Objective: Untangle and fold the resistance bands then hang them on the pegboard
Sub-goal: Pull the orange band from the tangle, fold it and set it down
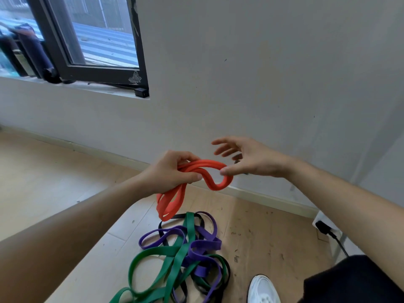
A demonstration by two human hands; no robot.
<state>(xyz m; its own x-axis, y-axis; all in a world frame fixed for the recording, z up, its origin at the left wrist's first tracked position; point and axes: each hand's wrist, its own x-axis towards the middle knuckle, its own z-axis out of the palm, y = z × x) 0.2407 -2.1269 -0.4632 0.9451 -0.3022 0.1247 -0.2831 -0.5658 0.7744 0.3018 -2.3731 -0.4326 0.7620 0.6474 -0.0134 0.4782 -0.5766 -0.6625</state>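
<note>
The left hand holds the folded orange band in mid-air above the floor, its grip curled tight round the bunched strands. From there the band's long axis runs rightward to a looped end. The right hand waits there, fingers spread, with only the thumb touching. The other bands, green, purple and black, lie tangled below, near the floor's wall edge.

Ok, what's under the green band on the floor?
Purple band and black band strands pass beneath the green band in places, over wood floor. Their crossings underneath are covered.
</note>
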